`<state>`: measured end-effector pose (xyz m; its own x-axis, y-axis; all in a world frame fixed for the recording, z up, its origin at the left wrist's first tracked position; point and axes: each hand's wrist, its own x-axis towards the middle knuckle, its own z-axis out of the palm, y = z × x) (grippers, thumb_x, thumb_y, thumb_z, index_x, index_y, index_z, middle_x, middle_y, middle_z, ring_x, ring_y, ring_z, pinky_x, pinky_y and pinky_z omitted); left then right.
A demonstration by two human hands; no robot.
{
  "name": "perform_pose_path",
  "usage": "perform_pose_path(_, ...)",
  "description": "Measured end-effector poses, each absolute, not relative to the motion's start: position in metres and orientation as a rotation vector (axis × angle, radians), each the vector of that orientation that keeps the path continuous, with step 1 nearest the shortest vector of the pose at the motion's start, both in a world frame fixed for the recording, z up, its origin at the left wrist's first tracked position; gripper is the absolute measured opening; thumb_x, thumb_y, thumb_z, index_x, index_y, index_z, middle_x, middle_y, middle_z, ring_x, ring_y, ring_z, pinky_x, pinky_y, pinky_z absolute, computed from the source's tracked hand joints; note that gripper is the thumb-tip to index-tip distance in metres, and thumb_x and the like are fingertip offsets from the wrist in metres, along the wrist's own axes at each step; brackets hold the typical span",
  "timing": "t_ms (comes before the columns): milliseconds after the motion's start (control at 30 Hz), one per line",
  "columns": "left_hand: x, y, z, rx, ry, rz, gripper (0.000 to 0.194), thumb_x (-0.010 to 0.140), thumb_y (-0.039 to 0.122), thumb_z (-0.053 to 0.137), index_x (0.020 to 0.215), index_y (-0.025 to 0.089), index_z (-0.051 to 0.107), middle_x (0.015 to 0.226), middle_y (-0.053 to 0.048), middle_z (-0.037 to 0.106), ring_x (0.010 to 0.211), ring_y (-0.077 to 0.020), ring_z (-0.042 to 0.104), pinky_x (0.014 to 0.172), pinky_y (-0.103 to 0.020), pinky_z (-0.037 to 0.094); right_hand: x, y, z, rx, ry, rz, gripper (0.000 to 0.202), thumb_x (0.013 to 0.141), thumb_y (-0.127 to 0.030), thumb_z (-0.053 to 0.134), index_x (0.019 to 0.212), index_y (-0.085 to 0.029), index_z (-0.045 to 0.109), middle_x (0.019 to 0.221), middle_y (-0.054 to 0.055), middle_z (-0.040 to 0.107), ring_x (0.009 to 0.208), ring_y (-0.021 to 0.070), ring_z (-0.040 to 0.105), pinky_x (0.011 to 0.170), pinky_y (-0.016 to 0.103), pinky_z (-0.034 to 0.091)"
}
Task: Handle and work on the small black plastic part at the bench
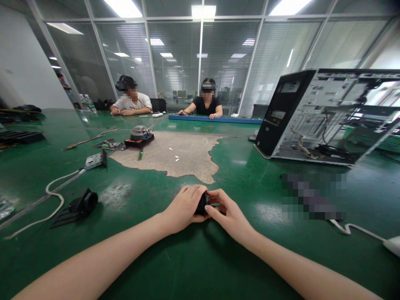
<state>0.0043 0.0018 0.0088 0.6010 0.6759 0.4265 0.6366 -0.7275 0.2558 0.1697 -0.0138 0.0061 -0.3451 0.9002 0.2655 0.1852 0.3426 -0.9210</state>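
Observation:
Low over the green table, both hands meet on a small black part (203,203) with a flat dark face. My left hand (185,208) wraps round it from the left, fingers over the top. From the right, my right hand (227,214) pinches its edge between thumb and fingertips. Much of the part is covered by the fingers, so its kind is unclear. Off to the left lies a black plastic duct-like piece (81,204) with a round opening and a flat slotted base.
An opened computer case (290,116) stands at the right. A metal-ended piece with a cable (95,160), a heatsink with fan (140,135) and a circuit board (111,144) lie left. A blue bar (215,119) lies before two people across the table.

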Motion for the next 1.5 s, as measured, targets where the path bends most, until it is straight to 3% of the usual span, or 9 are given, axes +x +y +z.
perform_pose_path(167,0.0043,0.0022,0.0079,2.746,1.116,0.814,0.056,0.067,0.026,0.063,0.113,0.020,0.031,0.107,-0.008,0.051,0.098,-0.0245,0.050,0.082,-0.039,0.038,0.1712,-0.0142,0.0040,-0.960,-1.777,0.914,0.016,0.078,-0.022,0.052,0.094,-0.022,0.053,0.097,0.004,0.054,0.090,0.0176,0.054,0.071,0.029,0.050)
perform_pose_path(467,0.0045,0.0024,0.0081,2.757,1.140,0.758,0.057,0.067,0.026,0.065,0.112,0.018,0.031,0.106,-0.008,0.051,0.098,-0.0246,0.049,0.082,-0.038,0.038,0.1690,-0.0131,0.0057,-0.986,-1.746,1.143,0.023,0.079,-0.024,0.051,0.101,-0.020,0.049,0.097,0.005,0.056,0.085,0.0175,0.057,0.067,0.030,0.052)
perform_pose_path(700,0.0040,0.0020,0.0094,2.758,1.134,0.768,0.057,0.067,0.025,0.065,0.112,0.018,0.031,0.107,-0.008,0.051,0.098,-0.0241,0.049,0.083,-0.037,0.037,0.1712,-0.0140,0.0040,-0.961,-1.771,0.953,0.016,0.079,-0.022,0.052,0.095,-0.022,0.052,0.098,0.004,0.053,0.090,0.0172,0.055,0.072,0.029,0.050)
perform_pose_path(1000,0.0048,0.0023,0.0085,2.758,1.139,0.761,0.055,0.067,0.026,0.064,0.111,0.018,0.032,0.106,-0.008,0.051,0.098,-0.0241,0.049,0.082,-0.037,0.038,0.1697,-0.0122,0.0034,-0.983,-1.765,1.147,0.022,0.080,-0.023,0.049,0.102,-0.020,0.047,0.096,0.005,0.056,0.083,0.0160,0.057,0.068,0.029,0.052)
perform_pose_path(1233,0.0042,0.0014,0.0092,2.767,1.133,0.768,0.056,0.068,0.026,0.064,0.112,0.018,0.031,0.106,-0.008,0.051,0.097,-0.0236,0.049,0.083,-0.037,0.037,0.1714,-0.0139,0.0028,-0.943,-1.778,0.929,0.016,0.079,-0.022,0.052,0.095,-0.021,0.051,0.098,0.004,0.052,0.091,0.0175,0.054,0.071,0.029,0.050)
perform_pose_path(1500,0.0049,0.0024,0.0087,2.761,1.148,0.750,0.057,0.066,0.026,0.066,0.111,0.017,0.033,0.106,-0.008,0.051,0.097,-0.0240,0.049,0.082,-0.037,0.038,0.1689,-0.0117,0.0035,-1.006,-1.746,1.155,0.020,0.079,-0.022,0.050,0.099,-0.019,0.046,0.096,0.005,0.055,0.085,0.0165,0.057,0.070,0.031,0.051)
